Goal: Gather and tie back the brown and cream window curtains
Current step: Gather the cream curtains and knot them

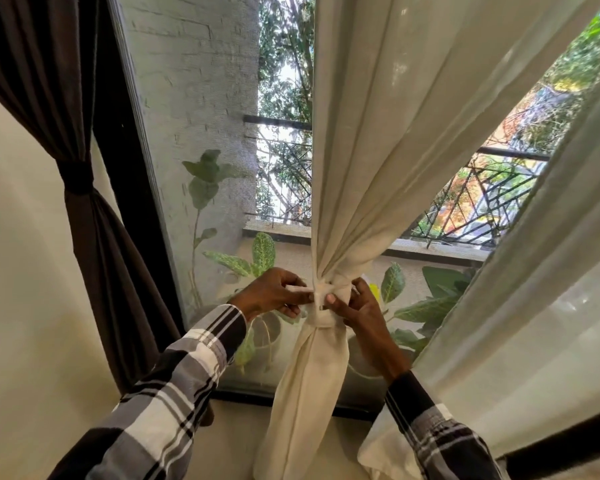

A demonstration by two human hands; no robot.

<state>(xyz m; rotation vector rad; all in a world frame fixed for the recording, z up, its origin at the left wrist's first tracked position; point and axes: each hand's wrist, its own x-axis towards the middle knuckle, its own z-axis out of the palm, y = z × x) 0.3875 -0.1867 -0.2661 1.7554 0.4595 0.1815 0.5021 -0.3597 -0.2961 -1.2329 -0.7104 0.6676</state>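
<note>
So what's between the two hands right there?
In the head view, the gathered cream curtain, wrapped by its cream tie band, sits between the left hand and right hand; both touch the band.

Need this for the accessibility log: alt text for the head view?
Both hands, left hand and right hand, fasten a cream tieback around the gathered cream curtain at a window. The brown curtain at left is already tied.

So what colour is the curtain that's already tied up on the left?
Dark brown. The tied brown curtain shows clearly in the head view, at the left edge of the window.
</note>
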